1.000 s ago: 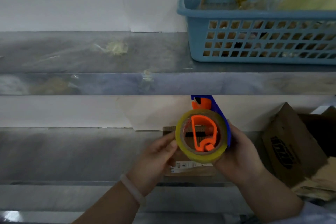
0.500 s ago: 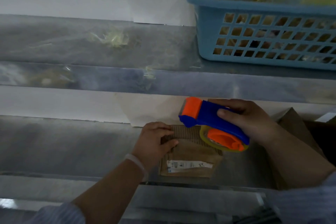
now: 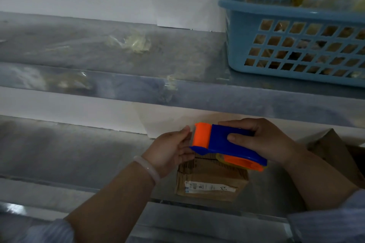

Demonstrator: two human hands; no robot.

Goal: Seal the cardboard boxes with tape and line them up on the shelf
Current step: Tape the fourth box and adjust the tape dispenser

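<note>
Tape dispenser gripped round its blue body by right hand, hovering just above small cardboard box near front edge of lower shelf. Left hand at orange nose, thumb above, fingers below; impossible to tell whether pinching tape end. Best done by drawing free end out, pressing it over far edge, then pulling straight along flap seam. Half a second earlier: left hand resting on box top; now lifted to dispenser.
</note>
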